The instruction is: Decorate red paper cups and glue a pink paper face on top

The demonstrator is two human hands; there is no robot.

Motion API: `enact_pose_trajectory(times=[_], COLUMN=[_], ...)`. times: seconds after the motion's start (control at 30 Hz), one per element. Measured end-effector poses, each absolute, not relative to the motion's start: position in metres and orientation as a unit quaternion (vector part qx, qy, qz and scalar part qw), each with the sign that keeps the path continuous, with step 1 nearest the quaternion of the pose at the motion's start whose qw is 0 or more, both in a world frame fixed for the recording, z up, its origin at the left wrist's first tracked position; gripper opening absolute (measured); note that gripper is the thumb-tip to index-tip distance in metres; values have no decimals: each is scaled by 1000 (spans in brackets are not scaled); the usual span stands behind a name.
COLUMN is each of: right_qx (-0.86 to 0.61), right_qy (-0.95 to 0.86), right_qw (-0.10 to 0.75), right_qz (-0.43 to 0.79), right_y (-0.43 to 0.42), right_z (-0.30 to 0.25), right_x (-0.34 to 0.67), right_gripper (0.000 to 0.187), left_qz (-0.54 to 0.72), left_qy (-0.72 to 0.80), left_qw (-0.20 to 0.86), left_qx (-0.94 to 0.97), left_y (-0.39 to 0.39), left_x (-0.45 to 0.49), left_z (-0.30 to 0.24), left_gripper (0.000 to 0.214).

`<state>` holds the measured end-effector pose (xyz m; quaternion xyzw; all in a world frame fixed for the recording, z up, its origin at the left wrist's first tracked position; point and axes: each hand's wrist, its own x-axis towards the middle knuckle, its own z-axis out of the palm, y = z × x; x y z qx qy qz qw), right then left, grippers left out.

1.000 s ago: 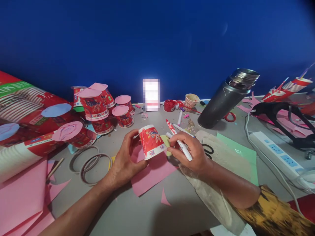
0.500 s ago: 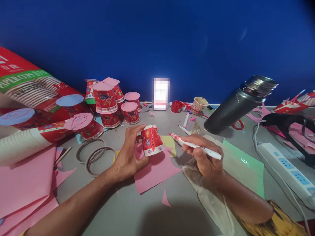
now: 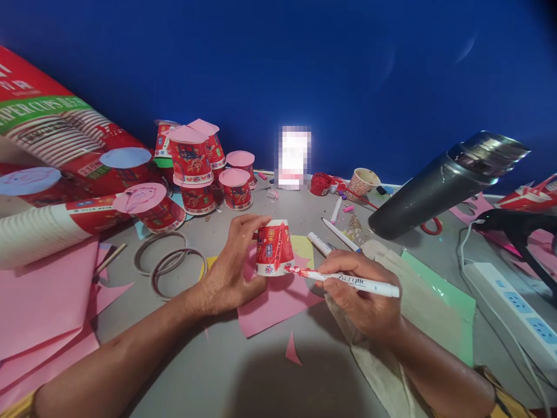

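Observation:
Upside down in my left hand [image 3: 230, 267] is a red paper cup [image 3: 275, 247] with a white patterned rim at its lower edge, pinched between thumb and fingers. My right hand [image 3: 363, 290] grips a white acrylic marker [image 3: 348, 283] whose red-smeared tip reaches the cup's lower right rim; whether it touches I cannot tell. Below the cup lies a cut pink paper sheet [image 3: 274, 310], with a yellow paper [image 3: 304, 249] partly under it. A beige cloth [image 3: 369, 360] spreads beneath my right forearm.
Red cups topped with pink discs [image 3: 191, 157] stand at the back left, beside tape rings [image 3: 178, 276] and a paper cup pack [image 3: 65, 128]. A dark thermos [image 3: 435, 188] leans at right near a power strip [image 3: 513, 302]. A blurred bright screen [image 3: 293, 157] stands at the back.
The marker in my right hand has moved down and left, bringing its tip from apart to the cup's lower rim. My left hand still holds the cup, slightly turned.

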<state>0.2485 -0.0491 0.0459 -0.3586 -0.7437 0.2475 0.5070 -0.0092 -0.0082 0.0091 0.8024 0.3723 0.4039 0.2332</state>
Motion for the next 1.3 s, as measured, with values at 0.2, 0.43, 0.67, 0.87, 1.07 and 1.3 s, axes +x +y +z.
enact_pose_trajectory(times=[0.2, 0.43, 0.67, 0.87, 1.07, 1.3], right_qx=[-336, -318, -305, -306, -310, -339], right_qy=[-765, -769, -777, -781, -773, -752], right_qw=[507, 513, 511, 510, 515, 518], right_qz=[212, 211, 206, 191, 202, 228], right_y=[-47, -46, -45, -46, -46, -49], right_z=[46, 45, 46, 50, 46, 41], right_x=[246, 245, 245, 243, 245, 248], right_gripper=[2, 4, 4, 7, 9, 9], left_qz=[389, 389, 393, 396, 403, 393], left_qy=[356, 356, 356, 350, 350, 361], left_qw=[236, 232, 231, 230, 222, 211], left_qx=[816, 818, 816, 817, 816, 819], left_y=[-8, -9, -8, -8, -7, -7], left_x=[-9, -9, -9, -8, -9, -8], left_z=[10, 13, 12, 11, 11, 11], left_gripper=[89, 90, 90, 93, 94, 93])
